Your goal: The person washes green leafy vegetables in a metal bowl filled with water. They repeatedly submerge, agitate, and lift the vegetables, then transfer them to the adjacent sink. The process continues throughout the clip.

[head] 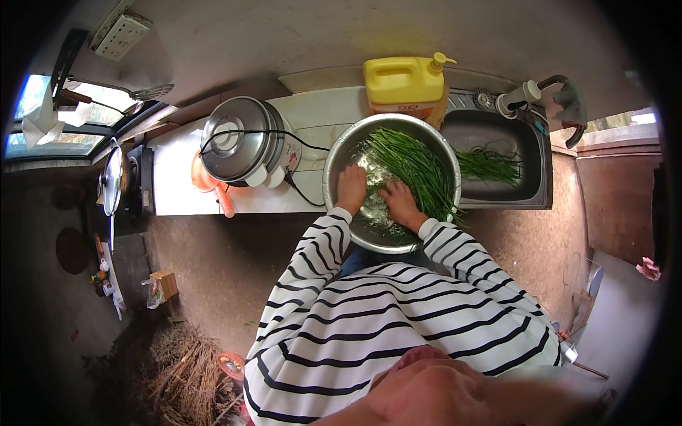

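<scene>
A large metal basin point(335, 154) holds water and a bunch of long thin green leaves, like chives point(413, 160), on its right side. My left hand point(351, 188) reaches into the basin near its left wall, fingers bent down at the water. My right hand point(400, 203) is beside it, fingertips in the water at the left edge of the leaves. Whether either hand grips anything is hidden by the water and the fingers. More of the green leaves point(490, 166) lie in the metal sink point(527, 193), right of the basin.
A yellow pump jug point(403, 82) stands behind the basin. On the counter to the left are an electric cooker point(237, 141) with a black cord and an orange plastic dipper point(224, 199). A faucet point(519, 98) is at the sink's back right. Dry brushwood point(186, 373) lies on the floor.
</scene>
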A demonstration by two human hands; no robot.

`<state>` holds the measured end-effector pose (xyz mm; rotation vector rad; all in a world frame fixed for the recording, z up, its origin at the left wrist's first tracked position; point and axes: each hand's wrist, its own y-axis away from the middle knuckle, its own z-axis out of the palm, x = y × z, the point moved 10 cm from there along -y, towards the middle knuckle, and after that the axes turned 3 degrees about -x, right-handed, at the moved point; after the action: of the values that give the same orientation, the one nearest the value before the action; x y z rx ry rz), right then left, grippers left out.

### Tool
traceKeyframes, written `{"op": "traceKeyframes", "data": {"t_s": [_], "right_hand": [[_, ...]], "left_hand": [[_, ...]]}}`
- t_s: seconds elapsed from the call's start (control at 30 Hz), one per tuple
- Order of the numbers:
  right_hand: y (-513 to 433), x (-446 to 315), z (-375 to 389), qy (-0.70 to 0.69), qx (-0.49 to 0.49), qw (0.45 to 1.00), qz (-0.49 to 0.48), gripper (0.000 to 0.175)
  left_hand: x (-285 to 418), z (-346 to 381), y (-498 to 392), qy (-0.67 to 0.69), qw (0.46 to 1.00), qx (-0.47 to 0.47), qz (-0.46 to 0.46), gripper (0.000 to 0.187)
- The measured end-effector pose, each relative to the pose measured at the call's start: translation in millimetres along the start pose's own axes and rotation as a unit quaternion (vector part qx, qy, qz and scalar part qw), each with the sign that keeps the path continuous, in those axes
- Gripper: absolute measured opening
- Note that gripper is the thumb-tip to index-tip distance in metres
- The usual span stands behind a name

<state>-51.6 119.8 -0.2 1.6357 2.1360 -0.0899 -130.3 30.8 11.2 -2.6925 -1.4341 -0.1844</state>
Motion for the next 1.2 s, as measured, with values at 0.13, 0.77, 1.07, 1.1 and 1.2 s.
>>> {"op": "traceKeyframes", "data": {"t_s": [0.13, 0.77, 1.07, 1.1, 1.2], "right_hand": [[7.2, -14.7, 8.0, -0.034, -0.043, 0.993, -0.103, 0.033], [-7.8, -27.2, -72.5, -0.377, 0.129, 0.917, -0.025, 0.061], [10.1, -20.7, -12.6, -0.032, 0.035, 0.998, -0.046, 0.048], [10.4, -14.6, -5.4, -0.007, 0.028, 0.999, -0.014, 0.046], [8.6, -1.4, 14.4, -0.06, -0.051, 0.996, -0.035, 0.043]], "left_hand": [[5.2, 27.8, -7.0, 0.022, 0.997, -0.064, 0.025, 0.011], [-18.6, -174.0, -4.3, 0.592, 0.783, 0.163, -0.099, 0.031], [-7.3, 3.9, -2.7, 0.031, 0.997, -0.06, -0.042, 0.01], [-2.7, 12.3, 0.5, -0.006, 0.996, -0.079, -0.034, 0.01], [1.1, 20.1, 0.4, 0.004, 0.997, -0.073, -0.007, 0.01]]}}
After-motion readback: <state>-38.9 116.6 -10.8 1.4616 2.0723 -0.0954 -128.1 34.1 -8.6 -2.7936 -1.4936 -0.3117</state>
